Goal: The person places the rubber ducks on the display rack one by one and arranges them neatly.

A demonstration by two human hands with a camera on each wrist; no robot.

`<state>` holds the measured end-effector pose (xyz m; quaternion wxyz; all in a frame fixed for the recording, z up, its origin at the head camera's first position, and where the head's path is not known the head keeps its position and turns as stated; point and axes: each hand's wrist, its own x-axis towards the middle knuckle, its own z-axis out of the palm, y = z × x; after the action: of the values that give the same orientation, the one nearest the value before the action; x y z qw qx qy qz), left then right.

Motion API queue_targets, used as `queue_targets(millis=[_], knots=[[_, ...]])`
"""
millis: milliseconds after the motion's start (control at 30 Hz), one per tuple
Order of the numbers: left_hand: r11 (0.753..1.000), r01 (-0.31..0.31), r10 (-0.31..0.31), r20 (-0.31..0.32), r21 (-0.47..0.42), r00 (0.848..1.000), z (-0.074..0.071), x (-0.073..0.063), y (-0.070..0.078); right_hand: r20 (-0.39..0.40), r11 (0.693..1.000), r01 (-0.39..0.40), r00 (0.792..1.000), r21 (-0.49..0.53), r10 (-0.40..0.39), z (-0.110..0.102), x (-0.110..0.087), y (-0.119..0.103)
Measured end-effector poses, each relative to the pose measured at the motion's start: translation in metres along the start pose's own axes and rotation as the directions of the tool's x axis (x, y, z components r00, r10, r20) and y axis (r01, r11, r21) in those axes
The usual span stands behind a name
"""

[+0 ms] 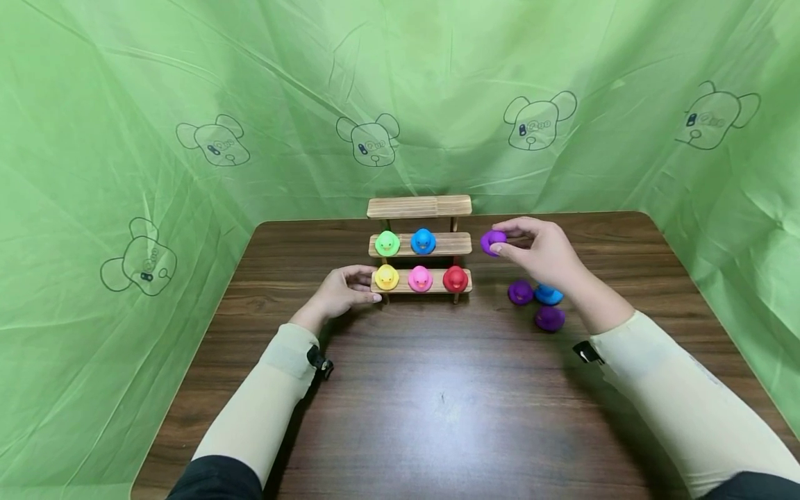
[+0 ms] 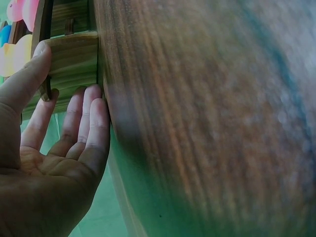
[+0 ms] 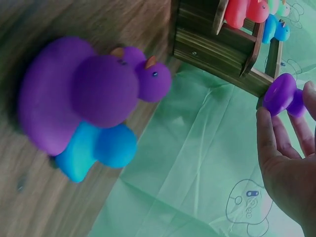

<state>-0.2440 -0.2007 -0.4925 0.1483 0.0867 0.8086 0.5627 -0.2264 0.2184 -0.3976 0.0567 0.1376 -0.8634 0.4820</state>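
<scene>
My right hand (image 1: 545, 253) pinches a purple rubber duck (image 1: 489, 243) between thumb and fingers, just right of the middle tier of a small three-tier wooden rack (image 1: 419, 206). At the rack's lower left end is my left hand (image 1: 337, 292), gripping it with the thumb in front and fingers behind. The middle tier bears a green duck (image 1: 387, 244) and a blue duck (image 1: 423, 241), with its right part bare. Along the bottom tier sit a yellow duck (image 1: 387, 278), a pink duck (image 1: 420, 279) and a red duck (image 1: 455, 279). No duck stands on the top tier.
Below my right hand, two purple ducks (image 3: 103, 91) and another blue duck (image 3: 116, 145) stand close together on the dark wooden table (image 1: 431, 417). Green cloth (image 1: 450, 153) with mouse-like drawings hangs behind the table and at both sides.
</scene>
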Motion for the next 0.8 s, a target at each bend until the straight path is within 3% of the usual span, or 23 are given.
queue_targets(millis=[800], knots=[[1.0,0.005,-0.005,0.001,0.014,1.0,0.0,0.0,0.001,0.009,1.0,-0.014,1.0,-0.02,0.014,0.028,0.033,-0.006]])
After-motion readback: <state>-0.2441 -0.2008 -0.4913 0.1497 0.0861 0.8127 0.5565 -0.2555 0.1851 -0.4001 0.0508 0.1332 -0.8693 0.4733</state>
